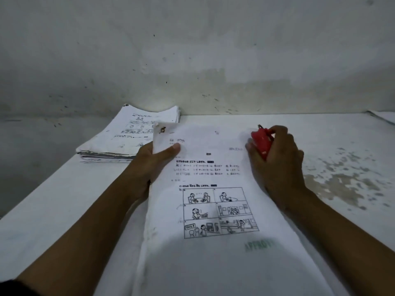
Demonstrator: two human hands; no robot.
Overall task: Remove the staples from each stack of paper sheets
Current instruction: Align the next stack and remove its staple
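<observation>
Red staple remover (262, 142) sits gripped in the right hand (275, 159), resting on the worksheet stack (213, 210) at mid-table (53, 210). Left hand (152, 161) pinches the stack's left edge, thumb on top, below the rusty staple (162, 130). Another paper pile (130, 135) lies behind, left.

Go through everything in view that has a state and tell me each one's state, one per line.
Left hand: pinching the worksheet's left edge.
Right hand: gripping the remover.
Red plastic staple remover: held, above the page.
White printed worksheet stack: lying flat, rusty staple still in its corner.
Pile of printed papers: stacked, untouched.
</observation>
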